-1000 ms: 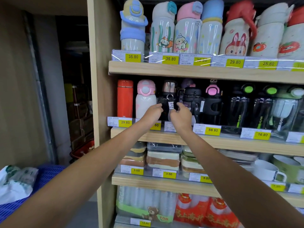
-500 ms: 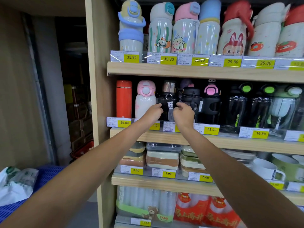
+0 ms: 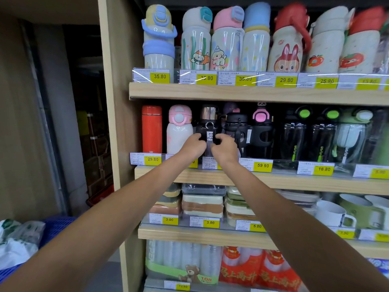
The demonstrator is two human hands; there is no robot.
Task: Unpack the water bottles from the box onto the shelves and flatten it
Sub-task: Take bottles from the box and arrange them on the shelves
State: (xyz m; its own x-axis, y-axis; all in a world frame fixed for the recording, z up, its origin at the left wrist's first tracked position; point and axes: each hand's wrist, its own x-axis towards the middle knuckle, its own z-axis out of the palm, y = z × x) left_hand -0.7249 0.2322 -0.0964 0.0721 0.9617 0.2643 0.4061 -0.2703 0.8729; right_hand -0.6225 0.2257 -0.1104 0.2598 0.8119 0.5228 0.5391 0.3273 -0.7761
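Observation:
A black water bottle (image 3: 208, 128) with a shiny metal cap and a white label stands on the middle wooden shelf (image 3: 273, 182), between a pink-and-white bottle (image 3: 179, 131) and another black bottle (image 3: 235, 127). My left hand (image 3: 192, 146) grips its left side and my right hand (image 3: 224, 147) grips its right side, both at the lower body. An orange bottle (image 3: 151, 129) stands at the shelf's left end. No box is in view.
Cartoon bottles (image 3: 227, 45) fill the top shelf. Dark bottles with green lids (image 3: 305, 133) stand to the right. Lunch boxes (image 3: 202, 203) and mugs (image 3: 334, 213) sit on the shelf below. A blue crate (image 3: 54, 228) with a plastic bag (image 3: 16, 239) is at lower left.
Both hands have shifted slightly up and inward on the black bottle; the bottle stays in its slot on the shelf.

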